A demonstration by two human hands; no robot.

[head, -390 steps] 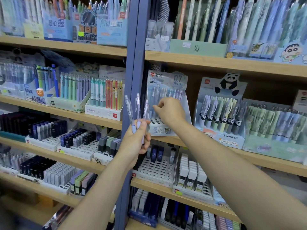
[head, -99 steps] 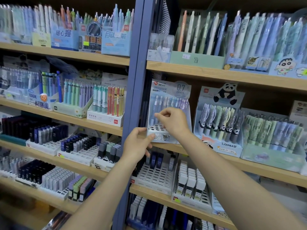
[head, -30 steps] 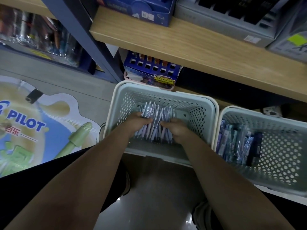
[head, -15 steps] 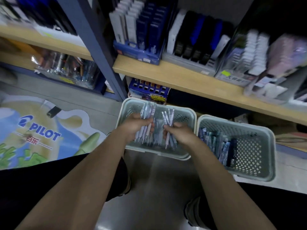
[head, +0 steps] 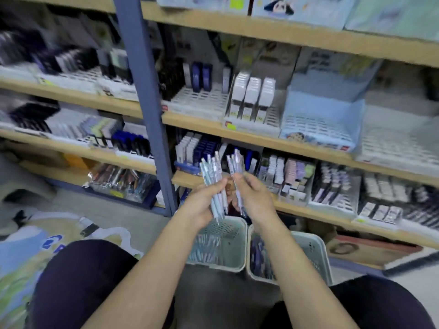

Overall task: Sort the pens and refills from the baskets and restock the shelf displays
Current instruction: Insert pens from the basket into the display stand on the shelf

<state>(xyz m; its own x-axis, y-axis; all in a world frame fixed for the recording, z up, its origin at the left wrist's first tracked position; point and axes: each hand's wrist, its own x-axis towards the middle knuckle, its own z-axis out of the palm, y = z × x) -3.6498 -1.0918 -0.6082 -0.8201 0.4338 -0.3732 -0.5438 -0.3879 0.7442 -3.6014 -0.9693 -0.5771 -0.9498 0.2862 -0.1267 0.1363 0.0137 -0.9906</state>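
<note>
My left hand grips a bunch of pale blue pens, tips down, clips up. My right hand grips a smaller bunch of the same pens just beside them. Both hands hover above two pale green perforated baskets on the floor. The left basket holds more pale blue pens. The right basket holds darker pens, partly hidden by my right forearm. The view is blurred.
Wooden shelves with a blue upright post rise in front, stocked with refill boxes and white slotted trays. A pale blue display tray stands mostly bare. A printed floor graphic lies left. My knees frame the baskets.
Both hands have lifted bunches of pens out of the left basket and raised them to lower-shelf height. The camera has tilted up from the baskets toward the shelves.
</note>
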